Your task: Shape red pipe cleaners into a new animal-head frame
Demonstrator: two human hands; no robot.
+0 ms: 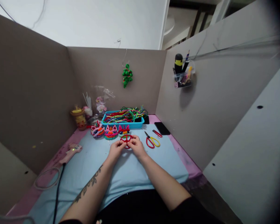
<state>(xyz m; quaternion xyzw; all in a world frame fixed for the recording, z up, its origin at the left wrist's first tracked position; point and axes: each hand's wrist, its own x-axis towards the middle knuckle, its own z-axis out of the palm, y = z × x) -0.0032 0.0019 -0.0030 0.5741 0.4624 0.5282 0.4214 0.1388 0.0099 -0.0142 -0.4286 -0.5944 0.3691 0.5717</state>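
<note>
Centre frame: red pipe-cleaner ring (126, 139), a circle with crossed spokes, sits low over the light blue mat (95, 165) just below mid-frame. Left hand (116, 148) pinches its left edge, right hand (137, 147) pinches its right edge, both closed on the wire with fingertips curled in. Gripping from both sides looks like it keeps the hoop flat and steady while the fingers work it; exact finger contact is too small to tell.

Just above the ring: three finished fuzzy animal-face pieces (110, 131) in a row, parked clear of the hands. Behind them, blue tray (122, 124) heaped with loose pipe cleaners in mixed colours, within easy reach, presumably the stock.

Right of the hands: scissors (152, 141) with one red and one yellow handle loop, handles toward the person, so grab-ready. Small red clip-like tool (157, 133) beside them. Black phone (162, 128) flat at the mat's upper right corner.

Left edge of the mat: pink glue gun (71, 151) lying down, green light on, cable running to lower left, kept well apart from the work.

Upper centre: green pipe-cleaner ornament (127, 75) hanging on the back partition. Upper right: clear holder (183, 76) stuck on the right partition with pens and a black-and-yellow item. Left of the tray: yellow-lidded jar (78, 117) and small bagged bits.

Writing: nothing legible anywhere, no readable brand or label.
</note>
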